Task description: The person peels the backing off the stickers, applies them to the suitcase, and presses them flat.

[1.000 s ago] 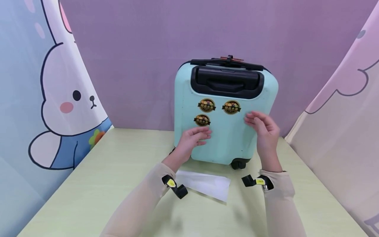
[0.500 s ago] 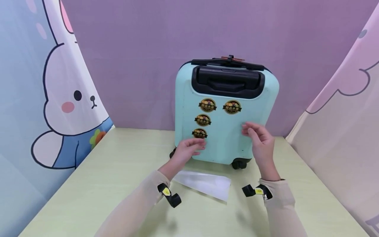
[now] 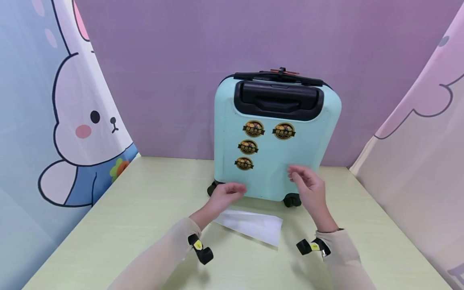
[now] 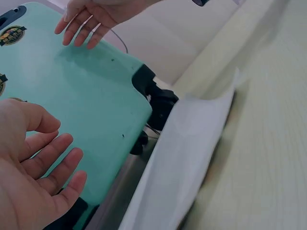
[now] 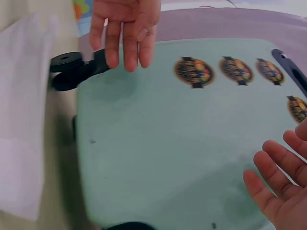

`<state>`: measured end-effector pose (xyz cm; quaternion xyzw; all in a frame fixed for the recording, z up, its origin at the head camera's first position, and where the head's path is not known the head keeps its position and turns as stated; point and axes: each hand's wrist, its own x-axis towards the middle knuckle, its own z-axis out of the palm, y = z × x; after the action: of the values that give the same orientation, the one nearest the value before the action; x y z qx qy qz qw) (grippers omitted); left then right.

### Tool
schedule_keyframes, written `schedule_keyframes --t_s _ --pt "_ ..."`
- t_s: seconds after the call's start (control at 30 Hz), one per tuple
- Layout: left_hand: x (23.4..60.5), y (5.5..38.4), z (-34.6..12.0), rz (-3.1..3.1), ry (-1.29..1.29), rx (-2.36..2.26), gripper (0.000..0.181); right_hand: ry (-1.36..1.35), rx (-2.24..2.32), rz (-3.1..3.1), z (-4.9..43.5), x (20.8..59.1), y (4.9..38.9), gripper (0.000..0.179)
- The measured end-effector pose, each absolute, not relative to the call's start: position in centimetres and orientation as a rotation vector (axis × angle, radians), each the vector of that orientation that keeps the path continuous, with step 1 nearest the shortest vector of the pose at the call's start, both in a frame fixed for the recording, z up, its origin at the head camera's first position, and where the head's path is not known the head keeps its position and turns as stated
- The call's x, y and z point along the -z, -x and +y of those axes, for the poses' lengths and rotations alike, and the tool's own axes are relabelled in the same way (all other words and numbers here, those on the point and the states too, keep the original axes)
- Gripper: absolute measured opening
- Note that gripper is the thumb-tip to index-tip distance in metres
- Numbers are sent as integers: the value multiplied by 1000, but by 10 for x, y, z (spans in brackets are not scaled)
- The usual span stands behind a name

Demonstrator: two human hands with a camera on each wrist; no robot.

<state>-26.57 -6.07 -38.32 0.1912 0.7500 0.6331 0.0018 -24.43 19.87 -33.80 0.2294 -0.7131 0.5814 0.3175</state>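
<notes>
A mint-green suitcase (image 3: 272,157) stands upright on its wheels, its black recessed handle (image 3: 279,100) near the top. Several round black-and-gold stickers (image 3: 248,147) are on its face, three down the left side and one at upper right. My left hand (image 3: 225,197) is at the case's lower left edge, fingers relaxed and holding nothing. In front of the lower right of the case is my right hand (image 3: 309,186), its fingers loosely bent with nothing in them. A white paper sheet (image 3: 250,226) lies just in front of the suitcase; in the left wrist view its edge curls up.
The pale table (image 3: 152,193) runs under everything. Behind stands a purple backdrop (image 3: 163,80). A curtain with a cartoon rabbit (image 3: 90,121) hangs on the left, and a pink-and-white curtain (image 3: 413,169) on the right.
Both hands have moved down the suitcase. The left hand has come away from the stickers, leaving the lowest left one in full view. The suitcase stays put.
</notes>
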Motion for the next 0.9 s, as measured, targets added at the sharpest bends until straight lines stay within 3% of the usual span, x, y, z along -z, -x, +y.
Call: schedule_keyframes --t_s 0.27,0.53,0.9 --pt "393 261 -74 2512 -728 -1767 23 -637 -1239 -2090 196 360 237 18" --pt "402 255 -91 2665 -989 -1406 36 -831 -1091 -2152 200 382 236 24" --pt "400 245 -101 2909 -1378 -581 38 -978 -789 -2342 202 397 237 24"
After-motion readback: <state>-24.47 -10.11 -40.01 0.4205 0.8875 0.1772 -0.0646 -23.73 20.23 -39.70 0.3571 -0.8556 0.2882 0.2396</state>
